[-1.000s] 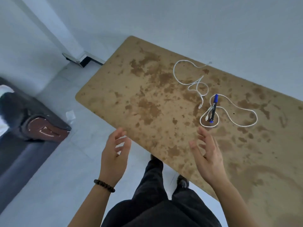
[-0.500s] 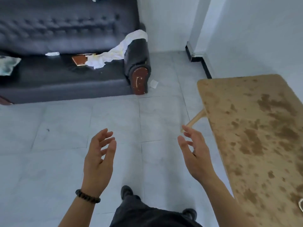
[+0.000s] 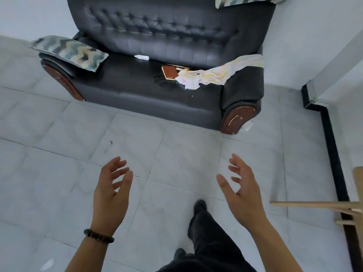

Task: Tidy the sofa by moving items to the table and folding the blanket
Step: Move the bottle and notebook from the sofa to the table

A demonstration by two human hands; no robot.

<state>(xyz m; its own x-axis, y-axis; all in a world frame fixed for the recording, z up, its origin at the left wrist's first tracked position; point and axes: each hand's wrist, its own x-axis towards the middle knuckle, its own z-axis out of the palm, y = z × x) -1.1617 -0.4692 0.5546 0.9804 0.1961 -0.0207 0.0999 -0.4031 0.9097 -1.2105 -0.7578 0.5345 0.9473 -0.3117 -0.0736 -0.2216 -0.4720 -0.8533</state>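
Both hands are raised over the tiled floor (image 3: 59,154), palms turned toward each other. The left hand (image 3: 111,195), at about 7 o'clock in the view, has its fingers spread and slightly bent; its grip is wide open and has hold of nothing. A dark bead bracelet (image 3: 98,236) circles that wrist. The right hand (image 3: 242,195), at about 5 o'clock, shows the same loose, open grip and is also empty.

The black sofa (image 3: 137,89) fills the 12 o'clock part of the view, well apart from the hands. The pale blanket (image 3: 216,73) lies crumpled at about 1 o'clock, draped over the sofa's right-side armrest and trailing down onto the seat. Its lower end covers one corner of a brown book (image 3: 170,72) lying flat on the seat. A small white thing (image 3: 141,57), too small to identify, lies where seat meets backrest. A zigzag-patterned cushion (image 3: 68,52) rests on the armrest at 10 o'clock, and a second cushion (image 3: 245,1) sits on top of the backrest at 1 o'clock.

A corner of the wooden counter (image 3: 359,181) shows at 4 o'clock. A dark shoe (image 3: 200,206) is planted on the floor at 6 o'clock.
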